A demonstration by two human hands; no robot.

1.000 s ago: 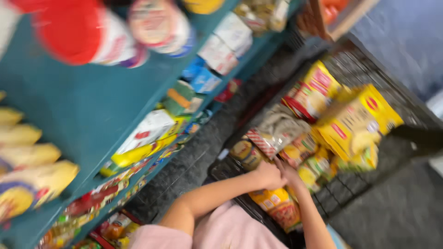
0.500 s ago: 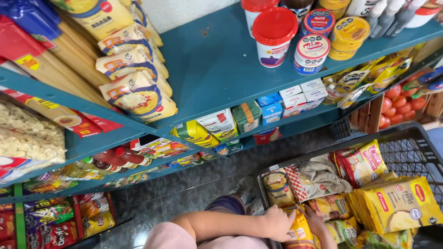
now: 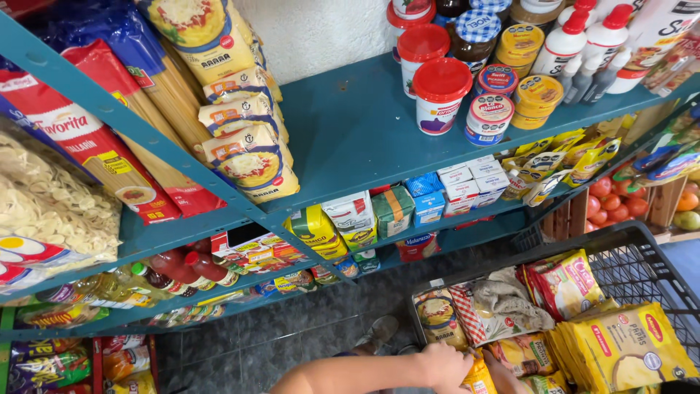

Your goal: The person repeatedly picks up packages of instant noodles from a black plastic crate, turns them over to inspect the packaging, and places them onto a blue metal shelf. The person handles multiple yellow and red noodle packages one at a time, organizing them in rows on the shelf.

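Observation:
My left hand (image 3: 446, 365) is closed on the top of a yellow packet (image 3: 479, 379) at the bottom edge of the view. My right hand (image 3: 504, 371) presses against the packet's other side, mostly cut off by the frame. The packet stands at the near left corner of a black mesh crate (image 3: 627, 252) on the floor. The crate holds several yellow and red snack packets (image 3: 623, 350), a checked bag (image 3: 474, 314) and a grey cloth (image 3: 514, 295).
Teal metal shelves (image 3: 350, 124) rise ahead. They carry pasta bags (image 3: 240, 138), red-lidded tubs (image 3: 441, 95), jars, white squeeze bottles (image 3: 583, 44), small boxes (image 3: 467, 190) and sauce bottles (image 3: 182, 266). Tomatoes (image 3: 616, 201) sit in a wooden box at right. A shoe (image 3: 375, 335) rests on the grey tiled floor.
The view has swung upright and up onto the shelves. My hands have stayed on the yellow packet at the crate's corner and now sit lower in the frame.

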